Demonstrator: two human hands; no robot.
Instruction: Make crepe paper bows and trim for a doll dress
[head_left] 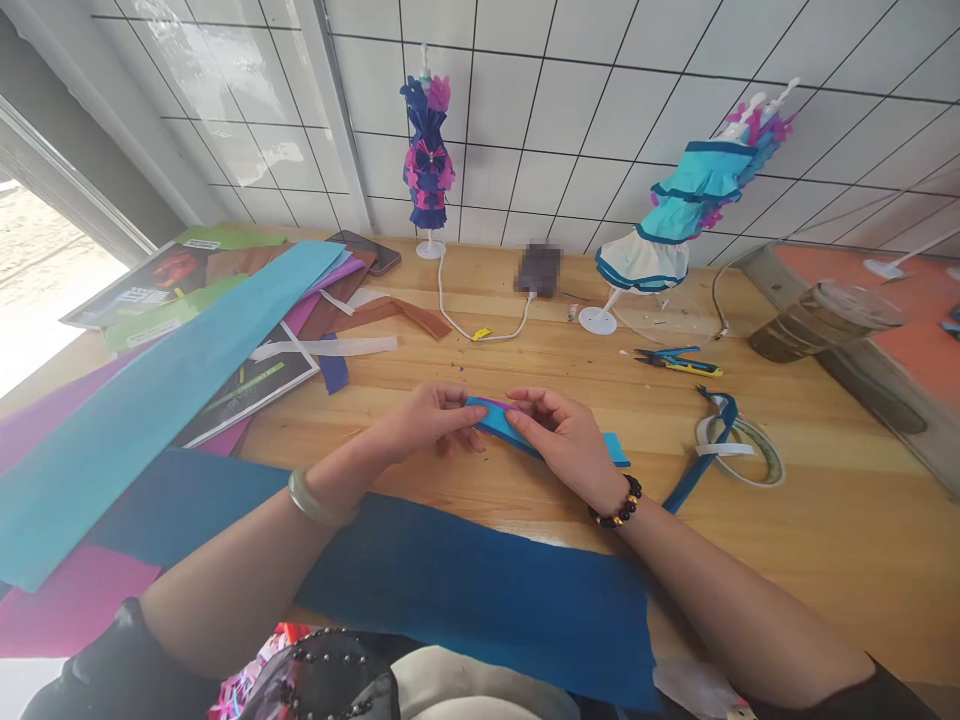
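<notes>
A narrow folded blue strip with a thin purple edge lies between my hands above the wooden table. My left hand pinches its left end between thumb and fingers. My right hand grips it a little further right, thumb on top. The strip's light blue far end sticks out beyond my right hand. A wide dark blue sheet stretches beneath my forearms along the near edge. Part of the strip is hidden under my right hand.
Long light blue and purple sheets pile up at the left. Two dressed figures, one dark blue and one turquoise, stand at the back. Pliers, a tape roll and a lidded cup are on the right.
</notes>
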